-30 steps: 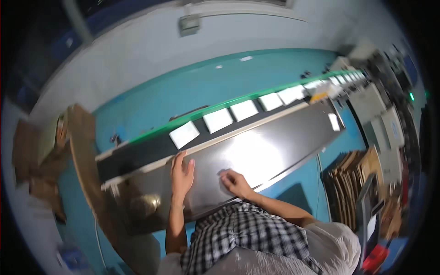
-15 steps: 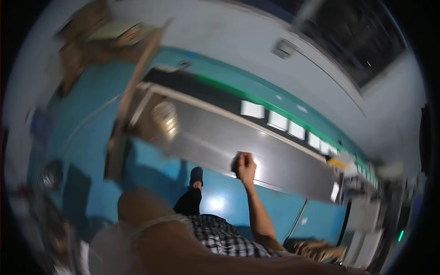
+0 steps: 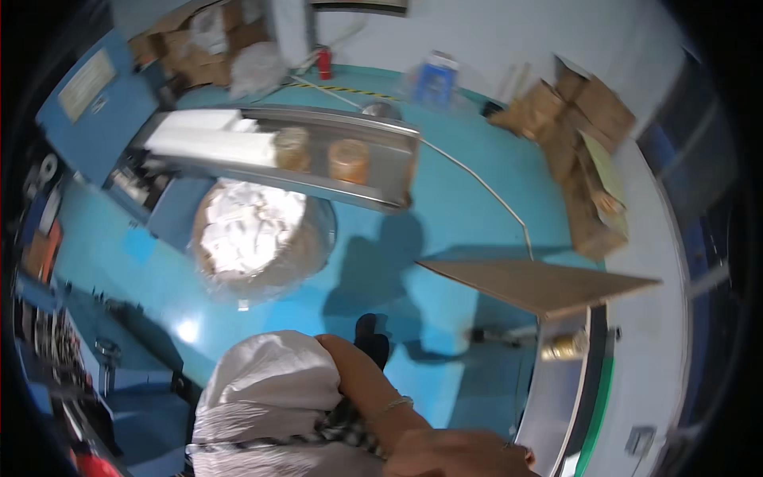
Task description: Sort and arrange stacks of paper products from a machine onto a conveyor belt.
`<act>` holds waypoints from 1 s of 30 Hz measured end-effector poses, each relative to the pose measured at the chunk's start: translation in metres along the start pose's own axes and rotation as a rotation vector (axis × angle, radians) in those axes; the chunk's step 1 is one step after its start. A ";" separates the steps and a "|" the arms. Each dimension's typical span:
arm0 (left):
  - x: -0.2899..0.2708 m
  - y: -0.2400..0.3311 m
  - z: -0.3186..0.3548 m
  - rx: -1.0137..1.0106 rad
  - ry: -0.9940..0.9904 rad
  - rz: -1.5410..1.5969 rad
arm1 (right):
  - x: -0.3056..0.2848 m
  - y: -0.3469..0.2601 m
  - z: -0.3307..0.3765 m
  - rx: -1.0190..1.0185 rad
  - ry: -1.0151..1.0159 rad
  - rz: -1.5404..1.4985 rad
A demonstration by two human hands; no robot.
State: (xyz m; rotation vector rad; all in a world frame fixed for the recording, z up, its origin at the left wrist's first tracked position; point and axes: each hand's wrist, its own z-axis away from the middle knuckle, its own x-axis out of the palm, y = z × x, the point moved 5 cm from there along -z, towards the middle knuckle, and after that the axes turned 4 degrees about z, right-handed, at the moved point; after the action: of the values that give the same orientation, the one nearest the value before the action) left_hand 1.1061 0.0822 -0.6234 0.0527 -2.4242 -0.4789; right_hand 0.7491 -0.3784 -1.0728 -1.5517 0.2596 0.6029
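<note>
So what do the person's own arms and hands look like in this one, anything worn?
Only one forearm shows, bare, with a thin bracelet near the wrist. Its hand at the lower edge is bare and gloveless. Which arm it is cannot be told. A white short sleeve sits beside it, over a black-and-white checked garment.

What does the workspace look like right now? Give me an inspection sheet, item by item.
Surface: long steel bench on a teal floor; second bench at the right.
Job's things: gold roll on the second bench.
Clutter: two brown rolls and a white stack on the steel bench; round bin of white material; cardboard sheet; cardboard boxes.
Hands: right hand at the lower edge by the second bench, partly cut off, grip unclear; left hand not in view.
Cables: thin pale line across the floor.
Surroundings: red extinguisher by the wall.
</note>
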 end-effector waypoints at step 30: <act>-0.643 0.562 0.051 -1.473 0.260 -2.624 | 0.626 -0.658 0.501 -1.010 -1.126 0.311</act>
State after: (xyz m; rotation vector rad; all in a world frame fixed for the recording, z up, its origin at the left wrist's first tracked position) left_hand 1.6245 0.7245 -0.8487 2.1419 0.2558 -2.4182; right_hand 1.5002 0.2920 -0.8224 -1.8165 -0.7934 1.9367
